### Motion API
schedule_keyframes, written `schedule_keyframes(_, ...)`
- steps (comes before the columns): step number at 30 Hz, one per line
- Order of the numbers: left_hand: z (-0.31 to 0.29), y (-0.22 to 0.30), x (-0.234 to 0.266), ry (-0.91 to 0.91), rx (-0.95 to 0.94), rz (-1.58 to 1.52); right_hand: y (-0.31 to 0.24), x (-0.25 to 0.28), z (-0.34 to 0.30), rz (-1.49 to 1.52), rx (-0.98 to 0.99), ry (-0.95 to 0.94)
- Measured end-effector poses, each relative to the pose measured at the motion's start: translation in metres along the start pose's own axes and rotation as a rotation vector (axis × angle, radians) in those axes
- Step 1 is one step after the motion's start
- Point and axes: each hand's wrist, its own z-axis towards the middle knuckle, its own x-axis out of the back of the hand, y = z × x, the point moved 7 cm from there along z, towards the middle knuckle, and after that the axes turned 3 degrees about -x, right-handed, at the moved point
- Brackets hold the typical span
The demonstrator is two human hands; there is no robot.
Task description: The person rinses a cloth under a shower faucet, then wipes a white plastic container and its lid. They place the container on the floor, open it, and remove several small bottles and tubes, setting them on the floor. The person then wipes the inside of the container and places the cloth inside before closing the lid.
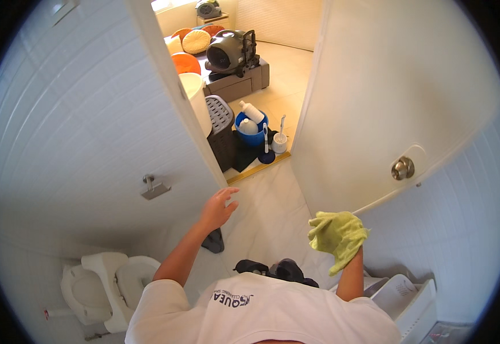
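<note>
My left hand (pixel 218 210) reaches forward over the pale tiled floor with its fingers apart and nothing in it. A yellow-green cloth (pixel 337 236) lies wrapped over my right hand (pixel 355 250), hiding nearly all of the fingers; its loose folds hang to the left and down along the wrist. Both the hand and the cloth are near the lower edge of the white door (pixel 387 97), which stands open on the right. Whether the cloth touches the door cannot be made out.
A blue bucket (pixel 248 135) with white bottles, a plunger (pixel 266 150) and a toilet brush (pixel 280 141) stand at the threshold. A toilet (pixel 106 265) is at lower left, white plastic drawers (pixel 415 303) at lower right. A paper holder (pixel 155 188) juts from the left wall.
</note>
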Motion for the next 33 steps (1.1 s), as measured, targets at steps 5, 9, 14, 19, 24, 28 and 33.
schedule_keyframes(5,0.096,0.01,-0.015,0.022,-0.284,0.121,0.016,0.025,0.054,-0.035,-0.018,0.148)
schedule_keyframes(9,0.159,0.001,-0.028,-0.016,-0.253,0.175,0.02,0.035,0.117,-0.091,0.027,0.206)
schedule_keyframes(14,0.212,-0.041,-0.001,0.073,-0.149,0.408,-0.003,0.025,0.226,0.041,0.081,0.184)
schedule_keyframes(19,0.249,-0.083,0.019,0.121,-0.006,0.432,-0.016,0.003,0.309,0.085,0.103,0.172)
schedule_keyframes(24,0.299,-0.136,0.014,0.067,0.109,0.359,-0.032,-0.023,0.379,0.004,-0.042,0.036)
schedule_keyframes(28,0.38,-0.202,-0.028,-0.09,0.229,0.359,0.059,-0.024,0.411,0.231,-0.146,0.154)
schedule_keyframes(33,0.443,-0.264,-0.039,0.128,0.559,0.121,0.051,-0.051,0.432,0.767,-0.487,0.287)
